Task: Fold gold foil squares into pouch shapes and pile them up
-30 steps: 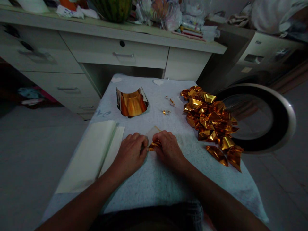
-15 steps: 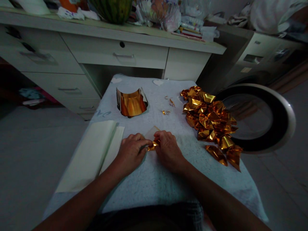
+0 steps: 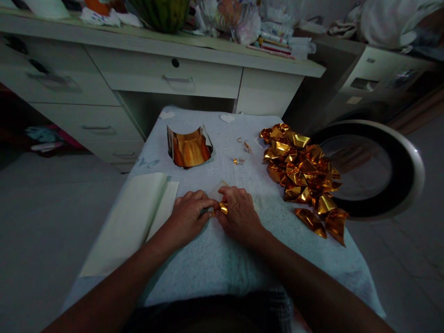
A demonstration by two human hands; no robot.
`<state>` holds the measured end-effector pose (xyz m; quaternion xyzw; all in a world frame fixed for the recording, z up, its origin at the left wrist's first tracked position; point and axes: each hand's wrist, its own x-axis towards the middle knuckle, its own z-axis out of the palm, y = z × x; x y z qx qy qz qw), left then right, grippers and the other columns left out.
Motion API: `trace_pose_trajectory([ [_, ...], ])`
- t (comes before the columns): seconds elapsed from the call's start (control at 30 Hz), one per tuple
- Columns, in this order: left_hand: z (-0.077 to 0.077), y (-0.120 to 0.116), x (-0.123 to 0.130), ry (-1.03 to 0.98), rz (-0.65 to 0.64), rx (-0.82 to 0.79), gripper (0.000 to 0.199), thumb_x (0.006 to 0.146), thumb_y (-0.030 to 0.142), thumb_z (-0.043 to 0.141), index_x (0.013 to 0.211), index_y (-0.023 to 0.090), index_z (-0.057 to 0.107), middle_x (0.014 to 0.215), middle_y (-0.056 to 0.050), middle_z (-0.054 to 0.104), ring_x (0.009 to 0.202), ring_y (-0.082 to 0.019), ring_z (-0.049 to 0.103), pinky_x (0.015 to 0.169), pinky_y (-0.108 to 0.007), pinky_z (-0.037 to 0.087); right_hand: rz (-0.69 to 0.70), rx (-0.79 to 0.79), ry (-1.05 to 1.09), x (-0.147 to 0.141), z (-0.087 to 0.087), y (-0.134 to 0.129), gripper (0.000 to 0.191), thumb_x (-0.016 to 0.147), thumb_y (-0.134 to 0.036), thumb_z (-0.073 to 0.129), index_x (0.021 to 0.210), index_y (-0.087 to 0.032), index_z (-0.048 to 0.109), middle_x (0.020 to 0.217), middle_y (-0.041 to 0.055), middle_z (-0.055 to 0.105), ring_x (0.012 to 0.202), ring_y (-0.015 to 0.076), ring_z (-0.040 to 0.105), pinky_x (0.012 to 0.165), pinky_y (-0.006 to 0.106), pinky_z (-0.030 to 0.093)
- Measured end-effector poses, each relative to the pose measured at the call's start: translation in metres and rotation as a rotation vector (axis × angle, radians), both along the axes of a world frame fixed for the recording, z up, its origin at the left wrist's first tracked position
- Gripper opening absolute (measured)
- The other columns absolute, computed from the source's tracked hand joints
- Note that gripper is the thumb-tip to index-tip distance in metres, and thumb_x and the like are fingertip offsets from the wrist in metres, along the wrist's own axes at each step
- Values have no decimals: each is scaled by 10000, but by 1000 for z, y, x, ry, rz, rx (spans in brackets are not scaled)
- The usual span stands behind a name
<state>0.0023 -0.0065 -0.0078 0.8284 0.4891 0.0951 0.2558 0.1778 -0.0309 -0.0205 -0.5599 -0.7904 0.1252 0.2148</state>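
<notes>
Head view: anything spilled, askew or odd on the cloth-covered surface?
No spill shows. Small curled gold scraps lie loose on the cloth, between the curved gold sheet and the heaped gold foil; they look stray, tiny and apart from both, perhaps offcuts.

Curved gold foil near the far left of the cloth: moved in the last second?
No. Judged against the drawer handle above it, the curved gold foil keeps its place; any slight drift is shared by both.
</notes>
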Motion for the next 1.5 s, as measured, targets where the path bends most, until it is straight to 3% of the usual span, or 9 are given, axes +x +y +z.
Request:
trace_pose_trajectory([
  [0.4,2,1,-2,-34,-19,-9,331,868,158,521,1089,327,702,945,-17,629,977,-232,532,845,-395,365,85,-75,129,12,0,4,564,792,-26,478,1317,-221,412,1059,60,588,963,229,490,886,391,389],
  [0.7,6,2,-2,-12,-34,-22,371,838,106,532,1092,317,702,945,-18,618,967,-231,535,841,-388,360,120,-143,174,17,6,4,611,772,3,416,1338,-226,395,1030,52,588,941,210,494,889,395,393],
  [0.83,4,0,-3,-25,-41,5,364,849,134,528,1108,325,698,954,-20,620,965,-233,534,827,-387,360,171,-165,302,26,7,5,646,734,0,417,1339,-213,338,1073,54,572,988,195,506,939,413,398],
  [0.93,3,-2,-2,-44,-37,37,303,884,204,529,1099,330,702,926,-18,620,946,-228,540,822,-383,363,190,-326,523,32,12,6,508,779,-66,445,1257,-220,372,1069,52,565,995,180,546,890,363,456],
  [1.07,2,-4,3,-46,-2,71,203,913,295,543,1005,305,724,892,-19,629,923,-223,554,789,-366,367,24,-447,713,37,17,15,229,855,-135,394,1056,-226,455,904,15,569,776,145,573,670,273,477],
  [1.17,-1,-4,8,-49,17,115,160,906,279,571,942,285,727,889,-18,640,912,-220,561,775,-362,358,-47,-326,549,41,19,27,189,833,-126,443,991,-208,507,840,3,552,753,146,554,681,277,467],
  [1.33,-4,-5,13,-46,26,163,104,882,254,606,883,268,709,877,-20,637,897,-221,552,783,-372,353,2,-144,86,43,15,46,245,770,-129,618,1007,-166,568,980,60,577,927,193,540,870,353,442],
  [1.43,-3,-6,14,-46,78,189,73,854,255,632,906,253,683,922,-32,624,927,-242,538,797,-388,363,5,-134,0,41,10,50,252,775,-175,672,1014,-155,591,1003,76,573,971,216,522,891,364,429],
  [1.5,-2,-6,14,-45,123,215,163,833,269,650,995,244,655,982,-47,615,969,-263,523,815,-405,375,-8,-144,-1,38,8,50,248,769,-188,688,1001,-162,604,1000,71,564,971,220,510,878,360,426],
])
